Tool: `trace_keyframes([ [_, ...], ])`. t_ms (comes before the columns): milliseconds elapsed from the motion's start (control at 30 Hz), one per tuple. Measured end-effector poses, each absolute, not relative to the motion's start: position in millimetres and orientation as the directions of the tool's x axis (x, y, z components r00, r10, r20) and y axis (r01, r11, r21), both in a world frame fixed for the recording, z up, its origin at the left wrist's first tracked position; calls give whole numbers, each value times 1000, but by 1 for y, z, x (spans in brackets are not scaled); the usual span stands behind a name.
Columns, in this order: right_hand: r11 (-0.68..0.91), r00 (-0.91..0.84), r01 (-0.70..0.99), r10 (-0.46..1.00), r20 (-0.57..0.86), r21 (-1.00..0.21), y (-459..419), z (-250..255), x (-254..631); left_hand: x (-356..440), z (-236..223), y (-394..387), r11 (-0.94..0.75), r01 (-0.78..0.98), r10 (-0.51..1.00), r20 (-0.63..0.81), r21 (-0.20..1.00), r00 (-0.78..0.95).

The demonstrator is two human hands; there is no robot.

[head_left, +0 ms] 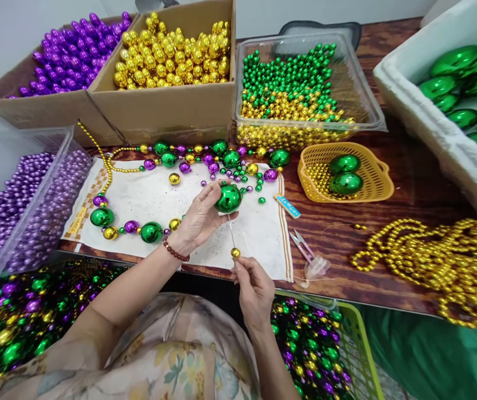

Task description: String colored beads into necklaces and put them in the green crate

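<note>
My left hand (199,219) grips a large shiny green ball (229,198) between thumb and fingers above a white cloth (159,203). A thin needle (231,230) runs down from the ball to a small gold bead (235,253). My right hand (255,289) pinches the needle's lower end just under that bead. A partly strung necklace (171,158) of green, purple and gold beads curves across the cloth, from its left edge to behind the ball.
Cardboard boxes of purple beads (71,53) and gold beads (171,53) stand at the back, beside a clear tub (305,83) of green and gold beads. A yellow basket (344,172), snips (302,244), gold strands (442,261) and a white box (450,111) lie right. A tray (17,205) sits left.
</note>
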State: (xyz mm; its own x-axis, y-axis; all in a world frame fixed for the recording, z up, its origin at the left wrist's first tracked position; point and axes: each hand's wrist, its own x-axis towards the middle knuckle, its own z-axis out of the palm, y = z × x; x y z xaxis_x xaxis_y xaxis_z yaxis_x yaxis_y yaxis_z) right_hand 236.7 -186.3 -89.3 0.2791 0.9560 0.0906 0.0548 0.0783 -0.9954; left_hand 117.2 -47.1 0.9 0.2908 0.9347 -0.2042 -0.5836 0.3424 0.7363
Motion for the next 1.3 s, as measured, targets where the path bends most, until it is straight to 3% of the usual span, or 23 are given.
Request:
trace_keyframes([
  [167,76,319,22,944,79,-997,-178,-84,229,117,-1,-61,285,-539,947,-146,793,287],
  [433,58,345,-65,938,32,-996,-175,-82,224,117,-4,-67,268,-553,958,-158,789,239],
  [767,-107,256,-332,946,-199,-937,-163,-69,233,128,-17,-78,329,-504,941,-232,799,246],
  [867,-136,331,-379,904,-271,-915,-162,-71,237,126,-19,-76,288,-277,927,-194,917,322],
  [1000,-143,378,-393,875,-301,-909,-159,-74,242,108,-17,-48,34,120,879,-86,992,470],
  [1067,-142,382,-399,873,-305,-906,-157,-75,245,91,-19,-19,-127,351,903,-39,928,428],
  [1167,-134,387,-384,875,-291,-914,-156,-76,248,66,-30,28,-311,699,926,41,644,375],
  [1233,-132,384,-357,881,-274,-925,-156,-75,249,55,-40,52,-377,755,907,48,536,419],
  [1300,-132,380,-333,888,-261,-934,-158,-75,249,51,-48,66,-392,736,893,35,552,449],
])
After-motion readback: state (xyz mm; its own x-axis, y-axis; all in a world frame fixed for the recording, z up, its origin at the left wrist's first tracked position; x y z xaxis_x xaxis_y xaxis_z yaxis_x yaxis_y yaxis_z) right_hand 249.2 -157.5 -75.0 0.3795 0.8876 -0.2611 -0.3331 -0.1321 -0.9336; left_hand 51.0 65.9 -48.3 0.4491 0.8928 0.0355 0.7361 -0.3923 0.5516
